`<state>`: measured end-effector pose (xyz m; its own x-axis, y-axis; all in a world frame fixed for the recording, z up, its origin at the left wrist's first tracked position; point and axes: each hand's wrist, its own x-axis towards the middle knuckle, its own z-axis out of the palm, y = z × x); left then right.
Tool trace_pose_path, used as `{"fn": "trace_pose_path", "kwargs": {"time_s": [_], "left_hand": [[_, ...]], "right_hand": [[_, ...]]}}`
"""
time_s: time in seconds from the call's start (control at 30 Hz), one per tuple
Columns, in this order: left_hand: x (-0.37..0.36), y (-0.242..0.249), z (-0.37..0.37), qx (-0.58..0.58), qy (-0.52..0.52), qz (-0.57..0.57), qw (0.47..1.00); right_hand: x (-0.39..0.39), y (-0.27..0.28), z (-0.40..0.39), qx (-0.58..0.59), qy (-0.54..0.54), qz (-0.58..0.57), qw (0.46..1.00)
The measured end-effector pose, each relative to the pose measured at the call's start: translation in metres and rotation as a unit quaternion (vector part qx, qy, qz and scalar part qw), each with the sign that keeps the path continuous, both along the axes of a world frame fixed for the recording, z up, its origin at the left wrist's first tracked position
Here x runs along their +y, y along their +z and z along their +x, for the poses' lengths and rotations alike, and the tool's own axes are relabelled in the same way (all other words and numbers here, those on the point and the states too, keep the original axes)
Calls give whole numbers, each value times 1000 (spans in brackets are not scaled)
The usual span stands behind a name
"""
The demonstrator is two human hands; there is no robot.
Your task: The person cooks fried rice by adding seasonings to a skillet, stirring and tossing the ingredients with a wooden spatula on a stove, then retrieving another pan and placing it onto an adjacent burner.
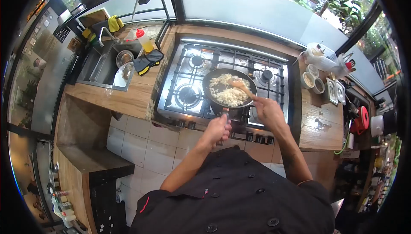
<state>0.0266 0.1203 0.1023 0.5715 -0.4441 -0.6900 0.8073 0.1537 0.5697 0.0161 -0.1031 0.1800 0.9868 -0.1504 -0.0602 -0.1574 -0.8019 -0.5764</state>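
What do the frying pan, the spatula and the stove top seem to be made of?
Frying pan: metal, probably nonstick-coated, given its smooth black interior.
Spatula: apparently matt wood, from its warm brown tone.
Stove top: likely polished stainless steel, silvery with bright reflections; the glare leaves its exact finish open.

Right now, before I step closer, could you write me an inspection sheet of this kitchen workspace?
Surface: steel stove between wooden counters; the right counter has a shiny, wet-looking patch.
Job's things: dark frying pan over the stove, holding white, rice-like food; wooden spatula in it.
Clutter: red-capped squeeze bottle and black-and-yellow cloth item at left; small bowls and metal containers at right.
Hands: left hand grips the pan's handle; right hand grips the spatula.
Cables: green cord-like strand at far right; its purpose can't be told.
Surroundings: sink at left, tiled floor, plants outside.
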Motion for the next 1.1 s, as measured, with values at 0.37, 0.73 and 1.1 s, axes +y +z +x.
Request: {"fn": "trace_pose_path", "kwargs": {"time_s": [0.37,0.73,1.1], "left_hand": [[-6,-16,-17,-86,-14,-19,996],[-13,-120,4,-83,6,-18,996],[0,-116,8,-59,-30,2,998]], "right_hand": [[-28,9,-13,-123,-47,44,990],[-27,-103,42,-1,60,-52,997],[0,-102,76,-7,87,-38,995]]}}
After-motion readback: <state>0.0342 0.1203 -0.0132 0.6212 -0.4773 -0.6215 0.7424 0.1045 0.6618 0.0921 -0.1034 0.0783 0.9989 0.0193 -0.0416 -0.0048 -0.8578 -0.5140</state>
